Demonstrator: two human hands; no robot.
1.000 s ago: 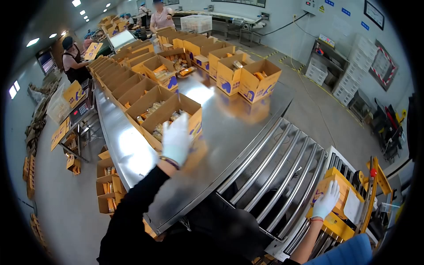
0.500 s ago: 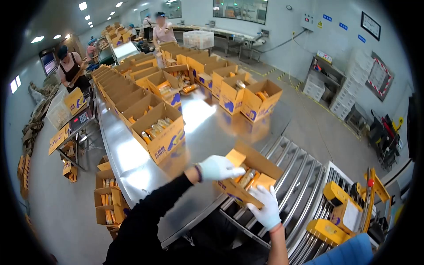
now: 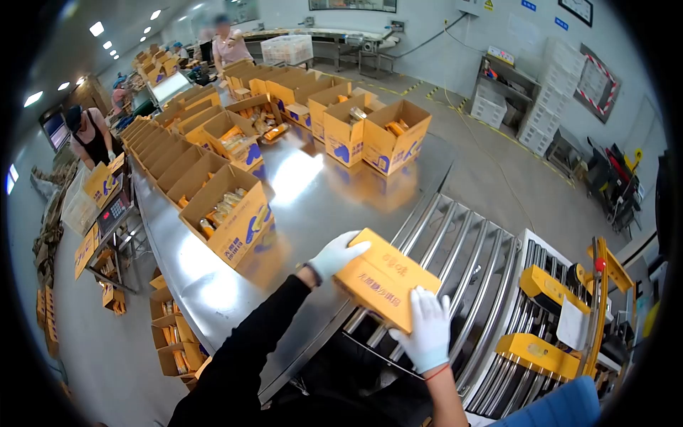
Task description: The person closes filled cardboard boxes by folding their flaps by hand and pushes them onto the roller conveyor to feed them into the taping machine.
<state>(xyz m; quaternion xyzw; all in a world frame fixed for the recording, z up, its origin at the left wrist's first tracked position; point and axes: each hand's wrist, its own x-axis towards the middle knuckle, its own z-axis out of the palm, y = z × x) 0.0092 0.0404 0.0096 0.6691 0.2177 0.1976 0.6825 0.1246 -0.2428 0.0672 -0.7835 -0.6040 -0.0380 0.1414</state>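
Both gloved hands hold a closed yellow cardboard box with its printed top facing up, over the table's corner and the first rollers. My left hand grips its left end, thumb on the top. My right hand is wrapped around its near right corner, fingertips on the lid. To the left, an open box filled with wrapped items stands on the steel table, at the near end of a long row of open boxes.
Two more open boxes stand farther back. On the right, a roller conveyor leads to a machine with yellow guides. A co-worker stands at the left by a scale; another person is behind the table.
The box between my hands was open with its contents showing and is now shut. Earlier, my left hand was at the row and my right hand at the machine. The view has shifted.
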